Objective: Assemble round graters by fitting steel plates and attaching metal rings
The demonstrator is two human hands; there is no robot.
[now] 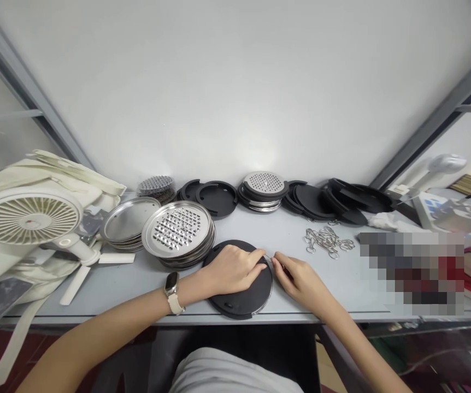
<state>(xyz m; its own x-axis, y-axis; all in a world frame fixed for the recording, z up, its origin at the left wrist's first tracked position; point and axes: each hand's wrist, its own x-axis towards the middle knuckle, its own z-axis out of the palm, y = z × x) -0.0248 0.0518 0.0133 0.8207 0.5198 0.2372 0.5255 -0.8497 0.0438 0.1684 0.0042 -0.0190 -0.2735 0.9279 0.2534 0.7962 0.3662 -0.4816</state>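
Observation:
A black round grater holder [241, 299] lies flat near the table's front edge, with a thin shiny rim at its lower right. My left hand [235, 268] rests on top of it, fingers curled, thumb and forefinger closed at its right edge. Just beside that edge, my right hand [299, 275] pinches a thin metal ring piece [268, 257] that reaches the left fingertips. Its exact shape is mostly hidden by the fingers. A small pile of metal rings with clasps [329, 240] lies beyond my right hand.
Round metal grater plates [178, 230] and plain metal discs [131, 218] are stacked at left. Behind stand more black holders [218, 197] and a holder with a perforated plate [265, 184]. A white fan [30, 218] and bag [55, 169] occupy the far left.

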